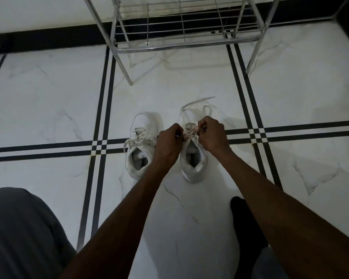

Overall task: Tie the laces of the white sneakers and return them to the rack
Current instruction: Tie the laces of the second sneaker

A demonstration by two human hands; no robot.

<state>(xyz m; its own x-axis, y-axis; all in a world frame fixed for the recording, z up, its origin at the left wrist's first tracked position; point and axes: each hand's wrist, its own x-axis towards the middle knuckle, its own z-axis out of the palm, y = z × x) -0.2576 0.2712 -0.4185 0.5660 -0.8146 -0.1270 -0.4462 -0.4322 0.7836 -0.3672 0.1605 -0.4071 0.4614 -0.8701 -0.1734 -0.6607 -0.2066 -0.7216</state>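
Two white sneakers stand side by side on the floor, toes pointing away from me. The left sneaker has its laces in a bow across the tongue. Over the right sneaker, my left hand and my right hand each pinch a part of its lace above the tongue. A loose lace end and a loop trail past the toe onto the floor. The metal shoe rack stands beyond the shoes, its lowest wire shelf bare.
The floor is white marble tile with black double stripes crossing near the shoes. My grey-clad knee fills the lower left, and a dark sock-clad foot rests at the lower right. A black skirting runs along the wall behind the rack.
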